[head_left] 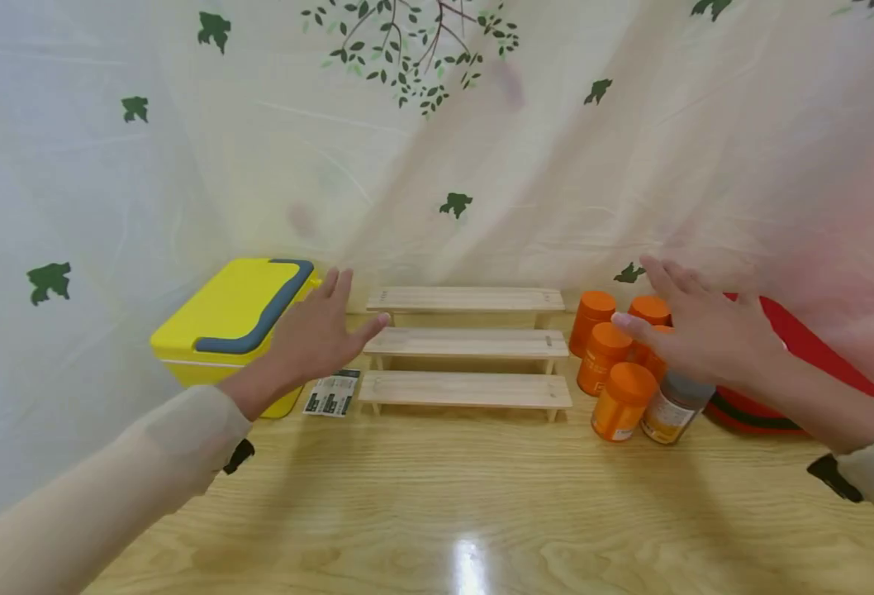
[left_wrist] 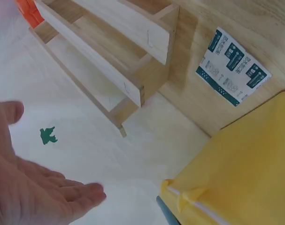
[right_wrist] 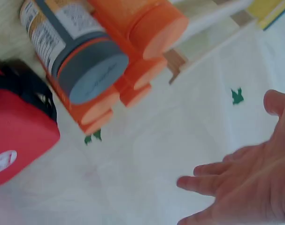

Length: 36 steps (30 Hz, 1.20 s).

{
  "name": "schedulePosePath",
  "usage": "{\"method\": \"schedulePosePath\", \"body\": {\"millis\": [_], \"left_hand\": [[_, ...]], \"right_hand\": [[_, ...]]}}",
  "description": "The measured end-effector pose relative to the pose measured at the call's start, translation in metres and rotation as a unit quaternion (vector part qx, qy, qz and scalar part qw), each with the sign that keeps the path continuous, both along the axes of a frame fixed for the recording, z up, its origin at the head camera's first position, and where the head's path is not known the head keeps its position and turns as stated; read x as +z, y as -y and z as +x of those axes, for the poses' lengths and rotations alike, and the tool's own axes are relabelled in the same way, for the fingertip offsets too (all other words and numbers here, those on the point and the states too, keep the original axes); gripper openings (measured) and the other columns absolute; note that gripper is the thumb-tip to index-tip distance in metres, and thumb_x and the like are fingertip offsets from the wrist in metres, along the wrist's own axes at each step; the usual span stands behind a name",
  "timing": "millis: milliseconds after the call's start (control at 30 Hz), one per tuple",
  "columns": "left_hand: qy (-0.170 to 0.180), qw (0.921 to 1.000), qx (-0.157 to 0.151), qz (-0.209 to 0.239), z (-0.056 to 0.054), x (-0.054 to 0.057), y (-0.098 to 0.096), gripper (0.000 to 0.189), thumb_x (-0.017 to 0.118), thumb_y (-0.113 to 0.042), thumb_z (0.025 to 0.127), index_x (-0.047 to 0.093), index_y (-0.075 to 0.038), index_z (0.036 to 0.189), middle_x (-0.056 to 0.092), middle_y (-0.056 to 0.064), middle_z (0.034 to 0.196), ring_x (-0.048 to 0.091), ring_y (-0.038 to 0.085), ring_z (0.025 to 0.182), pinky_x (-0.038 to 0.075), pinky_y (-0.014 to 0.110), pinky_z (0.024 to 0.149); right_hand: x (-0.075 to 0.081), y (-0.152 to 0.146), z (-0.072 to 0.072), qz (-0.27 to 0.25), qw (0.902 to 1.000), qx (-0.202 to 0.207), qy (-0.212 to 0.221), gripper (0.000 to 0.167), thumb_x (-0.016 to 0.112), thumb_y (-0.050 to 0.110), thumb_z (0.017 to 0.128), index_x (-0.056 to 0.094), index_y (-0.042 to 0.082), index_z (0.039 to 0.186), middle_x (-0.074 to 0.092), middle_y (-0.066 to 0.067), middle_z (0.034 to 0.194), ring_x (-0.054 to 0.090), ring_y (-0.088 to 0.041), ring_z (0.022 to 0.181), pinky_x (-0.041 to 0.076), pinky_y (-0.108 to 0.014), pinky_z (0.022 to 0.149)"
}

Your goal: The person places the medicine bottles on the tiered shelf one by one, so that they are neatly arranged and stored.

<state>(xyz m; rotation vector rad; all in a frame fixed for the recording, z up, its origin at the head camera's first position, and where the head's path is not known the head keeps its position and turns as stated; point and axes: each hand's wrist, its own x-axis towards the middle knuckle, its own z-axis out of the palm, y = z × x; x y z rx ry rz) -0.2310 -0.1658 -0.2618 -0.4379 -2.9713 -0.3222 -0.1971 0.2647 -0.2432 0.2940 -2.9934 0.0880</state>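
My left hand hovers with straight fingers in front of a yellow box that has a blue-grey handle. It holds nothing; the left wrist view shows its palm bare. My right hand is also raised with fingers spread and nothing in them, near a group of orange-capped bottles. A grey-capped bottle stands at the front of that group. Between the hands is a three-tier wooden step rack. Beside the yellow box lies a printed white-and-green packet.
Partly behind my right hand sits a red case with a dark edge. Everything stands on a wood-grain table. A pale curtain with green leaf prints hangs behind the rack.
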Motion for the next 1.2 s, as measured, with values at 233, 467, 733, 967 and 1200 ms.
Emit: {"method": "schedulePosePath", "body": {"millis": [233,467,733,967,1200], "left_hand": [[-0.04,0.9972,0.001,0.064,0.006,-0.024,0.002,0.075,0.051,-0.045,0.098,0.03,0.01,0.143,0.055,0.03,0.125,0.059,0.042,0.103,0.048,0.052,0.084],[-0.033,0.9934,0.01,0.109,0.009,-0.056,0.014,0.064,0.06,-0.04,0.094,0.043,0.008,0.132,0.061,0.027,0.116,0.063,0.038,0.094,0.051,0.049,0.081],[0.036,0.9847,0.017,0.17,0.009,-0.083,0.023,0.069,0.064,-0.037,0.093,0.036,0.005,0.14,0.055,0.027,0.129,0.06,0.039,0.107,0.05,0.05,0.088],[0.058,0.9718,0.018,0.228,0.007,-0.102,0.024,0.063,0.067,-0.027,0.092,0.04,0.005,0.139,0.055,0.027,0.127,0.058,0.039,0.108,0.049,0.05,0.089],[0.085,0.9517,0.033,0.293,0.004,-0.115,0.023,0.065,0.071,-0.024,0.089,0.041,0.005,0.139,0.055,0.027,0.124,0.058,0.038,0.108,0.049,0.048,0.09]], "right_hand": [[-0.001,-0.018,0.007,0.023,0.9986,-0.026,-0.04,0.094,0.037,0.07,0.091,0.02,0.0,0.151,0.064,-0.029,0.101,0.051,-0.05,0.106,0.03,-0.063,0.093],[-0.012,-0.033,0.007,0.009,0.9994,-0.033,-0.001,0.089,0.04,0.073,0.088,0.029,0.006,0.146,0.054,-0.034,0.123,0.058,-0.041,0.087,0.046,-0.052,0.065],[-0.026,-0.053,0.009,-0.047,0.9946,-0.059,0.071,0.1,0.038,0.072,0.089,0.015,-0.003,0.151,0.031,-0.038,0.143,0.031,-0.055,0.121,0.029,-0.071,0.087],[-0.045,-0.068,0.012,-0.104,0.9874,-0.05,0.108,0.109,0.052,0.069,0.085,0.01,-0.01,0.149,0.025,-0.041,0.143,0.026,-0.057,0.124,0.025,-0.075,0.093],[-0.062,-0.076,0.019,-0.137,0.983,-0.055,0.109,0.106,0.057,0.061,0.087,0.006,-0.008,0.149,0.035,-0.043,0.134,0.039,-0.057,0.115,0.04,-0.069,0.082]]}}
